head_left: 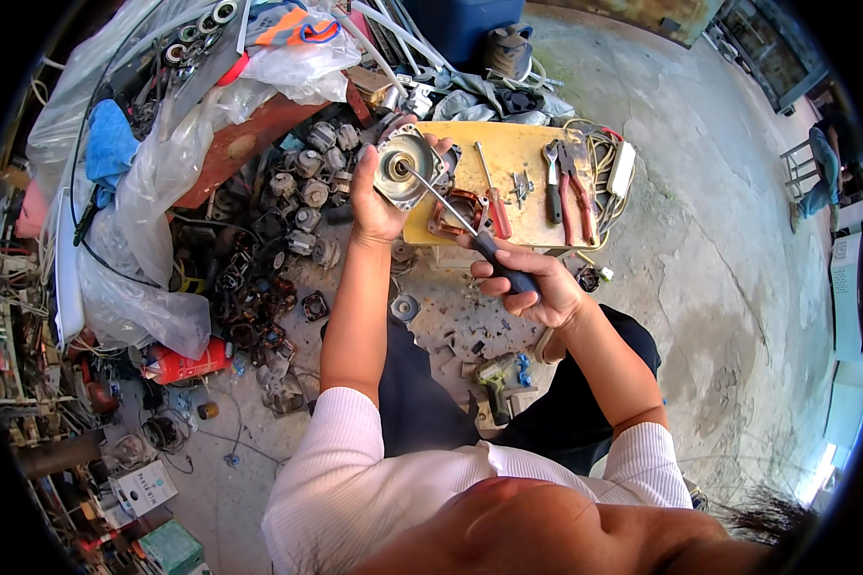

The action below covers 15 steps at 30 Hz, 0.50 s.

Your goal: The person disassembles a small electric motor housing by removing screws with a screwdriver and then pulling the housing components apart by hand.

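My left hand (376, 206) holds up a round metal motor end cover (424, 153), its hollow side with the central bore turned toward me. In my right hand (551, 287) is a screwdriver with a black handle (506, 265), its shaft slanting up to the left and its tip at the bore. Whether the tip touches the metal I cannot tell. Below the cover, a motor stator with copper-coloured windings (460, 206) lies on a yellow low table (537, 233). Beside it are a red-handled screwdriver (500, 216), several screws (521, 187), an adjustable wrench (553, 196) and red-handled pliers (571, 182).
A white power strip (620, 171) with coiled cables adjoins the table's right side. Many used motor parts (312, 192) are heaped to the left, near clear plastic sheeting (134, 259) and a red cylinder (187, 361). Between my legs, a green power drill (493, 388) lies on the floor.
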### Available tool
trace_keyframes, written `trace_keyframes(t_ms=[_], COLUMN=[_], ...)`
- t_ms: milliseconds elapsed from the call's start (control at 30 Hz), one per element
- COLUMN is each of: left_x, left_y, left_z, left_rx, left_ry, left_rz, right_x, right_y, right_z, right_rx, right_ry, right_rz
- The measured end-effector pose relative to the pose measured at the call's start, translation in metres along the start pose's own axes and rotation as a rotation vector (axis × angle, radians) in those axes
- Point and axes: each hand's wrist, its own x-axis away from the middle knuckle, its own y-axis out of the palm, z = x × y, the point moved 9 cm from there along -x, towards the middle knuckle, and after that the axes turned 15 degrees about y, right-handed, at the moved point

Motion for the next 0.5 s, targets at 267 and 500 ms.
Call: trace_keyframes(t_ms=[267, 500], left_x=[-0.0016, -0.0027], left_y=[-0.0054, -0.0064], left_z=[0.0000, -0.0010], left_rx=[0.171, 0.055], left_ry=[-0.035, -0.027], left_rz=[-0.018, -0.003], right_x=[0.0067, 0.0023], right_y=[-0.0001, -0.0031], right_z=[-0.0088, -0.0033], right_rx=[0.396, 0.136], right_ry=[-0.159, -0.046], right_rz=[0.270, 0.080])
